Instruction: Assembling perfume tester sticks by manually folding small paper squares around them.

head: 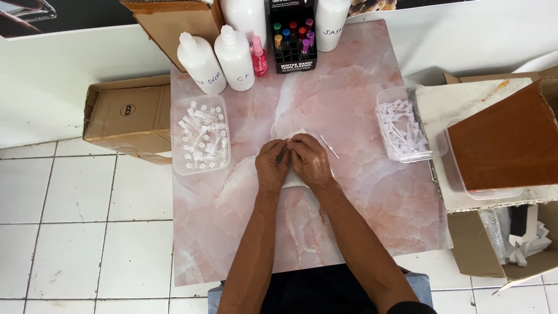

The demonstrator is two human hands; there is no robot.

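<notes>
Both my hands meet at the middle of a pink marbled table [360,192]. My left hand [271,166] and my right hand [311,161] press their fingertips together over a white cloth or tissue [293,135] that lies under them. Something small and thin seems pinched between the fingers, but it is too hidden to name. A thin white stick [329,146] lies on the table just right of my right hand.
A clear tub of small vials [200,139] stands at the left, and a clear tub of white sticks [407,125] at the right. White bottles [218,61], a pink bottle [259,57] and a black rack of coloured vials [292,36] line the back. Cardboard boxes [128,116] flank the table.
</notes>
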